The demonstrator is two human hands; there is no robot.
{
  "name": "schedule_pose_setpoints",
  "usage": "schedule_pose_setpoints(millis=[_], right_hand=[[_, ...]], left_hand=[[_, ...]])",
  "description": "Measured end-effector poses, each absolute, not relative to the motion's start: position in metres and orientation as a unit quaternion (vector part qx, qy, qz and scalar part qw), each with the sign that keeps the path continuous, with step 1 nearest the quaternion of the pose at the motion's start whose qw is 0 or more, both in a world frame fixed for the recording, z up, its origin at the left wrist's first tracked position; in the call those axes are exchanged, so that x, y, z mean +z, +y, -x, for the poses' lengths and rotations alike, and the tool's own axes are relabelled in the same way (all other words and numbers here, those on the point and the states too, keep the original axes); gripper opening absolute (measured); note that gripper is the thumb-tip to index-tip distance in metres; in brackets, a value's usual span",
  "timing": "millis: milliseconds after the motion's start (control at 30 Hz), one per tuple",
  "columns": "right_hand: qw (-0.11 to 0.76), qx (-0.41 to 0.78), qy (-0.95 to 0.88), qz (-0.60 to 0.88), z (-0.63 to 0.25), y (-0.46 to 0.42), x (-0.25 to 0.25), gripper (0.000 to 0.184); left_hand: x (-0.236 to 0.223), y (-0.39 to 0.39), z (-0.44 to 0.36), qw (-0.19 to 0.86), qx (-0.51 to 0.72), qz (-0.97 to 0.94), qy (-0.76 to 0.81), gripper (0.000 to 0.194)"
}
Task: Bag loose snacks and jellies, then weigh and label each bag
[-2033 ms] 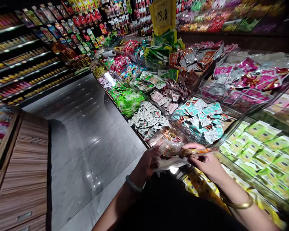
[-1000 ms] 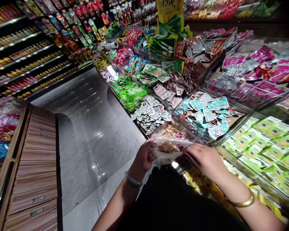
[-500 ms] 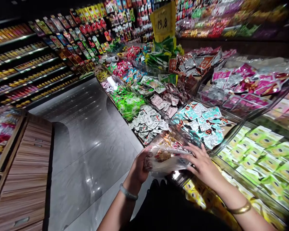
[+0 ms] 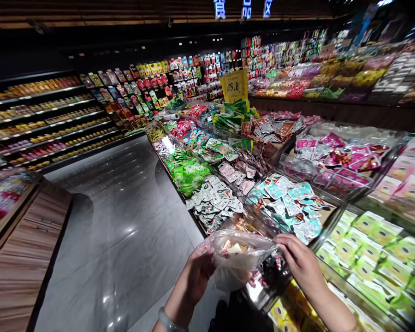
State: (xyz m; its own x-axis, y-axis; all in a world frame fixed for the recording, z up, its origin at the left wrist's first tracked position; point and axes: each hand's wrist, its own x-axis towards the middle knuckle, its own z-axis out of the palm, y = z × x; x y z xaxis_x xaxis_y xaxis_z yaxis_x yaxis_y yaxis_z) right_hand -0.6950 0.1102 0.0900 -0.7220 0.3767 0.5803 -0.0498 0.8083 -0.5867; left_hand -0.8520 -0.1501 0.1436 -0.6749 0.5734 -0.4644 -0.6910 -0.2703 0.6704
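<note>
A clear plastic bag (image 4: 242, 260) hangs between my two hands, its mouth stretched wide and facing up. Small wrapped snacks show inside or through it; the thin film makes it hard to tell which. My left hand (image 4: 201, 269) is closed on the bag's left side, with some fingers hidden behind the film. At the right corner of the rim, my right hand (image 4: 295, 253) pinches the plastic between thumb and fingers. Below and behind the bag, a bin with dark-wrapped snacks (image 4: 269, 272) is partly covered.
Beyond the bag lie white snack packets (image 4: 216, 200) and turquoise packets (image 4: 292, 203) in divided bins. Green packs (image 4: 376, 244) stand at the right. A yellow price sign (image 4: 234, 86) rises mid-display. Grey floor (image 4: 124, 221) runs along the left, beside a wooden cabinet (image 4: 34, 235).
My right hand has gone from lying spread over the bag to pinching its rim. The bag's mouth has opened wider. My view has tilted up, showing more of the shop.
</note>
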Motion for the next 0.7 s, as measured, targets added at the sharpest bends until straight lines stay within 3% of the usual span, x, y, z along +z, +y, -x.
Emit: schedule_pose_setpoints(millis=[167, 300, 433, 467, 567, 600, 700], right_hand=[[0.338, 0.371, -0.858, 0.11, 0.693, 0.118, 0.091, 0.018], [0.333, 0.408, -0.838, 0.144, 0.687, 0.121, 0.094, 0.021], [0.299, 0.455, -0.822, 0.167, 0.678, 0.116, 0.096, 0.023], [0.278, 0.471, -0.82, 0.17, 0.677, 0.114, 0.094, 0.034], [0.214, 0.544, -0.791, 0.18, 0.679, 0.109, 0.079, 0.088], [0.203, 0.574, -0.771, 0.185, 0.683, 0.108, 0.072, 0.093], [0.213, 0.64, -0.713, 0.193, 0.697, 0.105, 0.057, 0.067]], left_hand=[[0.139, -0.167, 0.848, 0.38, 0.799, 0.055, 0.463, 0.05], [0.124, -0.174, 0.846, 0.341, 0.769, 0.064, 0.537, 0.036], [0.109, -0.173, 0.846, 0.309, 0.763, 0.064, 0.564, 0.039], [0.106, -0.173, 0.846, 0.306, 0.763, 0.06, 0.567, 0.041], [0.101, -0.17, 0.845, 0.29, 0.763, 0.052, 0.576, 0.044], [0.101, -0.17, 0.845, 0.285, 0.761, 0.05, 0.581, 0.044], [0.103, -0.17, 0.846, 0.262, 0.755, 0.037, 0.599, 0.039]])
